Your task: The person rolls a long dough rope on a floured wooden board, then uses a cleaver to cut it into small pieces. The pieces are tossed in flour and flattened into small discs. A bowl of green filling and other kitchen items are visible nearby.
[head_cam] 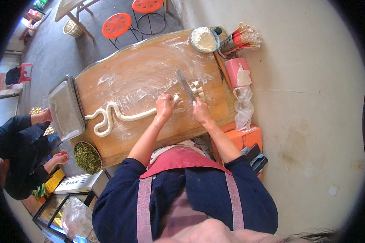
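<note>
A long rope of dough (133, 116) winds over the floured wooden board (152, 76), looping at its left end. My left hand (165, 105) is closed around the rope near its right end, where a short white stub (177, 98) pokes out past the fingers. In my right hand (201, 111) is the handle of a kitchen knife (185, 86). Its blade points away from me and is apart from the stub. Several cut dough pieces (197, 90) lie just right of the blade.
At the far right corner stand a bowl of flour (204, 39) and a holder of chopsticks (238, 39). Stacked trays (67, 109) and a bowl of chopped green filling (87, 157) sit left. Another person's hand (45, 115) touches the trays. A pink tissue box (238, 71) is by the wall.
</note>
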### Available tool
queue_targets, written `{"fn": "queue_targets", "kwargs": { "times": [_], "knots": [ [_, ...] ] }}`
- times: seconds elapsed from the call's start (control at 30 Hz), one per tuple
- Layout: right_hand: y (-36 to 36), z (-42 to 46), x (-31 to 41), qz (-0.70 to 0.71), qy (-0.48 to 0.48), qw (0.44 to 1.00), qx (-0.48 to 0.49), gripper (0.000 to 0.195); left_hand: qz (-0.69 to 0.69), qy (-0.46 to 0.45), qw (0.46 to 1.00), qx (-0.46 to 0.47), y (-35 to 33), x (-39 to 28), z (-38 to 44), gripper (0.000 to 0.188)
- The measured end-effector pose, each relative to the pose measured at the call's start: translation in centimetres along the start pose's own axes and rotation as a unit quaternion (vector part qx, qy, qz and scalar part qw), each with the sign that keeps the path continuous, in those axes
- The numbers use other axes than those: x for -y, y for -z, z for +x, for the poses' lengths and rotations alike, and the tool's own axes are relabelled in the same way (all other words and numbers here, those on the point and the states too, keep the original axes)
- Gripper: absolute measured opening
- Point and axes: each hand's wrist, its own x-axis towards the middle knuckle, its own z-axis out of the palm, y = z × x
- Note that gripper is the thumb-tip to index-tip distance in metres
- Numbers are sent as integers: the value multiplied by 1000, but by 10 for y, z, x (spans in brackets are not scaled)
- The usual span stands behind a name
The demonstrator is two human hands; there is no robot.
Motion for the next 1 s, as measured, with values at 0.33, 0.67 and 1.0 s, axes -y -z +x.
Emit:
{"fn": "queue_targets", "kwargs": {
  "times": [0.33,0.67,1.0],
  "knots": [
    [-6,-38,45,-62,6,997,54,18,-54,-95,993,-41,-24,3,-2,24],
    [15,-24,54,5,14,998,60,23,-53,-44,997,-44,-6,27,-11,25],
    [-44,-26,30,-90,59,993,54,19,-2,-50,998,-37,11,6,-12,23]
  ]
}}
